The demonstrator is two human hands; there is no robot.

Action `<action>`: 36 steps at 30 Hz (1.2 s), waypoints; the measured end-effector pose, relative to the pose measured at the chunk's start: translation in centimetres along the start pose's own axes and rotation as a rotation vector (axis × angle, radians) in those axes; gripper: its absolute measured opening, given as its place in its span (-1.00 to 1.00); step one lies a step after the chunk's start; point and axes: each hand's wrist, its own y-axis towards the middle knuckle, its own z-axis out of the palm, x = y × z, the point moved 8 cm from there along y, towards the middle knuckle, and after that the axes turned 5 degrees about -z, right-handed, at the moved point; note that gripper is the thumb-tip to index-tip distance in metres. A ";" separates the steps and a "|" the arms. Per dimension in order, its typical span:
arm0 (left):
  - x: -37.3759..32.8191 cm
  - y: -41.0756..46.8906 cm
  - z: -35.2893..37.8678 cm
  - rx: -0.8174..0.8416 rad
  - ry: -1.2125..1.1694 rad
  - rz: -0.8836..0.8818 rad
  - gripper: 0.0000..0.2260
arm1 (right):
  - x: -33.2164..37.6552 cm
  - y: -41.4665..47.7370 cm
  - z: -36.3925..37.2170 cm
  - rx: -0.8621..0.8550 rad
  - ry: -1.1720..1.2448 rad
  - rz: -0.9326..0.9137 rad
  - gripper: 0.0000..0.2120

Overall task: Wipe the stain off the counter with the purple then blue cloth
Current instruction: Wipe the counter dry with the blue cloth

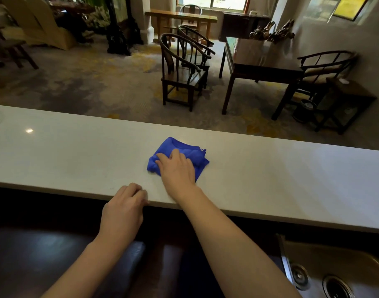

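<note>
Across the pale counter, running left to right through my view, I see no stain from here, so the risk is I scrub the wrong patch or quit early; glare hides faint marks. Near its middle lies the blue cloth, bunched and folded, its long axis slanting from near-left to far-right, a small loop tag at the far-right corner. Bunched like that, it could roll under pressure and smear rather than lift. My right hand presses flat on it, fingers spread, not pinching. My left hand curls loosely on the near edge, holding nothing. No purple cloth in sight.
</note>
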 end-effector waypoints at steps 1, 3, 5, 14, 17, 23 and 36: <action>0.0 0.0 -0.1 0.001 -0.001 0.000 -0.85 | -0.7 0.5 0.1 0.003 -0.009 0.008 -0.65; 0.0 -0.1 -0.1 0.005 -0.004 0.000 -0.84 | -2.3 1.1 0.0 0.004 -0.023 0.040 -0.64; 0.1 -0.1 -0.1 0.009 -0.010 -0.004 -0.83 | -4.4 1.4 -0.2 0.001 -0.039 0.095 -0.64; 0.2 0.0 0.2 0.022 -0.018 -0.014 -0.80 | -17.5 -2.1 -3.5 -0.029 -0.105 0.459 -0.62; 0.2 0.0 0.3 0.019 -0.016 -0.016 -0.81 | -21.2 -4.7 -5.0 -0.057 -0.145 0.546 -0.60; 0.0 0.1 -0.1 -0.005 0.001 0.001 -0.79 | -21.9 -7.0 -7.2 -0.054 -0.038 0.572 -0.61; -1.5 -3.0 -0.4 0.131 -0.423 -0.171 -0.68 | -9.2 -16.7 -11.2 -0.225 1.796 0.580 -0.66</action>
